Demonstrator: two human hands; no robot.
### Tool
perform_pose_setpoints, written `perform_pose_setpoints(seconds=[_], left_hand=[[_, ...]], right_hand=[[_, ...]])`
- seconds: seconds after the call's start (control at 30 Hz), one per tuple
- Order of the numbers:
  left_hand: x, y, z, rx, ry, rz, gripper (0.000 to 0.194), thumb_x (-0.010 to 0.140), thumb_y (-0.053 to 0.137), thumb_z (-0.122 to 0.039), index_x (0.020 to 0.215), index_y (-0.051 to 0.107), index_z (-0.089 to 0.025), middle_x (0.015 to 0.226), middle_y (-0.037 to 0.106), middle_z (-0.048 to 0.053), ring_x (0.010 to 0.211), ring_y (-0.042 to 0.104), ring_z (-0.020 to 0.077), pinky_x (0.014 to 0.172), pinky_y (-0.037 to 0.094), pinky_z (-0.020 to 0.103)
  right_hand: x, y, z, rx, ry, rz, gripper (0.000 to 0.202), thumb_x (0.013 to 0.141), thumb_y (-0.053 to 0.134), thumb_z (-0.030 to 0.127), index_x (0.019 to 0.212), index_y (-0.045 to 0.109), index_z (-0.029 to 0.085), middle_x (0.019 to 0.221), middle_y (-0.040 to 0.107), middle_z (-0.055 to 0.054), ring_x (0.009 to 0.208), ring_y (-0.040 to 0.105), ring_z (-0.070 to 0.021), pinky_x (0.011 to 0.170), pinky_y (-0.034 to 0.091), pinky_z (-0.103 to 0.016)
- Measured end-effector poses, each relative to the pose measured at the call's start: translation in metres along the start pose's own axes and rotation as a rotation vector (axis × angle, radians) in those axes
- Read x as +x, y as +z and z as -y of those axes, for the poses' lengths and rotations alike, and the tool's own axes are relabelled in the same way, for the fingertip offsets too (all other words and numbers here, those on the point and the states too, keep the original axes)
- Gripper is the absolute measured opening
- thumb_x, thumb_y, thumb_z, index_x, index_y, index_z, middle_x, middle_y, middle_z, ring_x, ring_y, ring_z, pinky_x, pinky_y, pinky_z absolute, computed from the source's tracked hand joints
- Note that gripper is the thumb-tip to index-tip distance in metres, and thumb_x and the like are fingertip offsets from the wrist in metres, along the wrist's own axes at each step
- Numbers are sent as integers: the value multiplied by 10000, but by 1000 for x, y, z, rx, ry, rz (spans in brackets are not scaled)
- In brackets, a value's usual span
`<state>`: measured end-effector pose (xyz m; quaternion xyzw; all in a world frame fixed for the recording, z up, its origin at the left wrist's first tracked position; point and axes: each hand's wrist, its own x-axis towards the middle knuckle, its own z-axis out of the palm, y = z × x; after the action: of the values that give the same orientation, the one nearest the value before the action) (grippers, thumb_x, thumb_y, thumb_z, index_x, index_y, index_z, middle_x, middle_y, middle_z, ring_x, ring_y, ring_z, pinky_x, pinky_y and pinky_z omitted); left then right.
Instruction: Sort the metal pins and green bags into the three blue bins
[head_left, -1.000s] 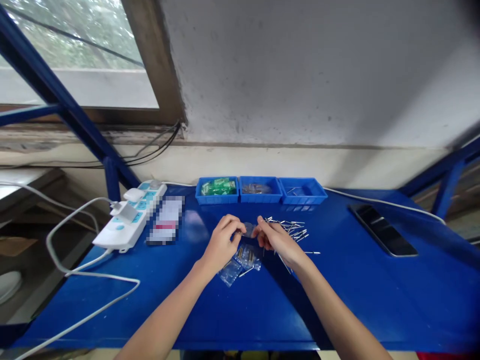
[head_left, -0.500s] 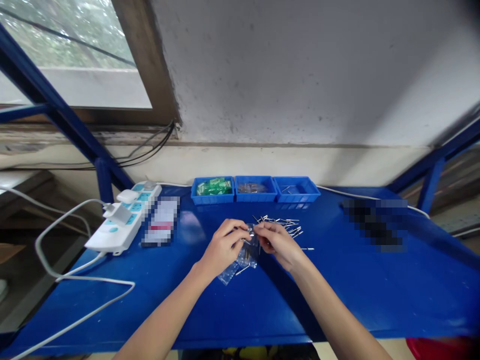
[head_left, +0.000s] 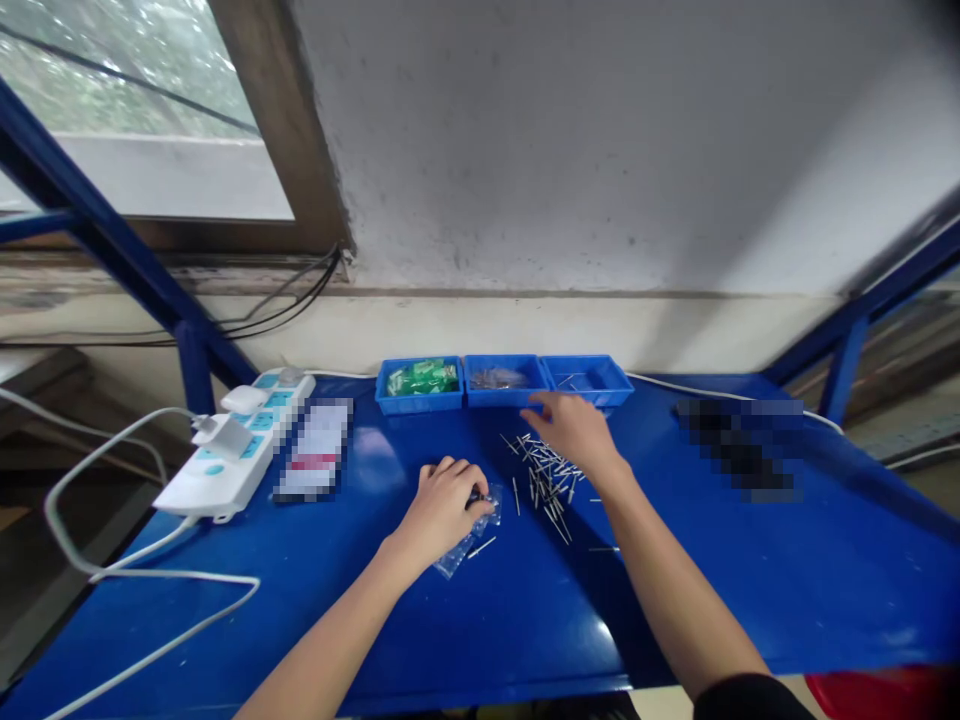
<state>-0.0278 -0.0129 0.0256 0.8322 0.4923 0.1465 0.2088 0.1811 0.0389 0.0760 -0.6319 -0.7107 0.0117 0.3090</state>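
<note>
My left hand [head_left: 454, 500] is closed on a small clear plastic bag [head_left: 452, 558], which lies partly under it on the blue table. Beside the bag rests a single metal rivet [head_left: 482, 547]. To the right is a loose pile of metal rivets [head_left: 550, 480]. My right hand [head_left: 566, 425] hovers past the far side of that pile, near the front of the blue bins, its fingers apart and nothing visible in them. Green packets [head_left: 424, 378] fill the left bin, small parts [head_left: 499, 378] lie in the middle one, and a few thin pieces [head_left: 574, 383] in the right one.
A white power strip [head_left: 236, 445] with plugs and a looping cable is at the left, beside a blurred phone-like object [head_left: 315, 450]. A pixelated dark object [head_left: 739, 450] lies at the right. Blue frame posts [head_left: 193, 365] rise at the table's sides.
My right hand has moved away from my left hand and the bag, toward the bins. My left hand has lowered slightly with the bag. More of the rivet pile now shows.
</note>
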Motion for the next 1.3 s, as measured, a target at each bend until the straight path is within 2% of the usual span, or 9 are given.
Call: perform_pose_setpoints(seconds=[0.07,0.2,0.3,0.6,0.87,1.03,1.1,1.17,1.3], left_hand=[[2,0,4,-42,-40,-10,135,812,595,-233,938,545,-231,838,612,-2,875,550,214,768,422,361],[5,-2,15,41,-127,-91,355,828,575,-293,1168,515,-213,1045,572,77,989,540,255,796,429,362],[5,-6,20,142,-175,-96,281,842,554,-324,1105,578,-229,1103,539,84,1013,534,276,782,422,368],[8,-8,22,248,-177,-156,81,856,522,-243,820,584,-206,897,593,41,899,546,236,752,379,353],[9,-2,7,-108,44,-357,120,909,407,-208,858,514,-201,897,545,31,829,536,167,756,424,302],[8,-5,13,-136,32,-272,121,899,451,-255,958,546,-208,949,567,42,857,555,179,777,443,319],[6,-8,17,-59,17,-206,218,888,482,-315,1078,547,-231,1046,579,54,965,546,217,848,423,372],[4,-10,18,38,6,-155,341,869,504,-412,1178,525,-269,1141,568,58,1061,508,257,897,382,432],[3,-3,14,144,-39,-141,469,820,537,-520,1221,514,-278,1246,536,79,1158,433,311,918,314,502]], right_hand=[[-12,16,4,17,51,206,253,855,488,423,877,642,224,657,626,-14,578,558,-149,528,306,-250],[-41,27,18,153,36,302,292,898,414,413,826,628,228,652,638,-4,583,578,-144,551,323,-242],[-54,31,27,229,3,374,264,891,430,386,832,631,226,656,643,-2,581,576,-141,559,338,-236],[-68,41,40,281,-23,421,245,880,453,381,873,643,226,704,651,-10,590,563,-133,570,348,-236],[-67,51,36,655,226,286,244,827,496,437,878,558,206,584,534,40,518,493,-118,514,366,-230],[-66,46,36,514,106,321,290,842,483,351,1079,545,196,657,579,17,569,531,-135,577,406,-255],[-67,32,30,356,-6,256,251,869,451,329,1044,580,204,745,617,-23,673,563,-159,658,420,-281],[-69,15,9,175,-35,33,234,880,439,344,962,599,194,852,625,-67,828,562,-202,772,413,-328],[-70,-13,-77,-299,169,-394,329,847,470,432,936,574,133,1081,554,-192,1068,473,-325,883,351,-466]])
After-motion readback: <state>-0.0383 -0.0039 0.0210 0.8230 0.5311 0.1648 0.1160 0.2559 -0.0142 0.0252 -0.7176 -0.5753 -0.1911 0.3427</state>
